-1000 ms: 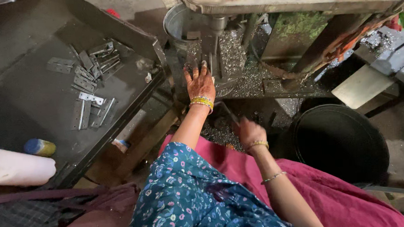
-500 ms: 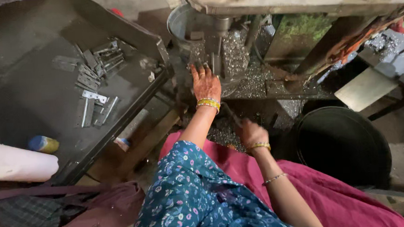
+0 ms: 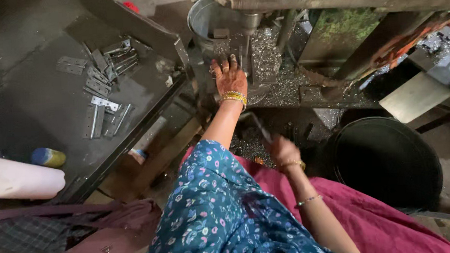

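On a grimy workshop bench littered with metal shavings (image 3: pixel 279 83), the left hand (image 3: pixel 230 78) lies flat under the press, the right hand (image 3: pixel 282 150) grips a thin rod (image 3: pixel 260 127), and hinge plates (image 3: pixel 101 81) lie on the dark tray (image 3: pixel 43 124) at ten o'clock.

Bench (image 3: pixel 43 144): dark sheet-metal tray top with a raised rim, grimy. On it: loose pile of flat grey metal hinge plates (image 3: pixel 101 76), some strays lying apart toward the front; a yellow-and-blue cylinder (image 3: pixel 48 157) at the near edge; a white roll (image 3: pixel 20 178) just beside it.
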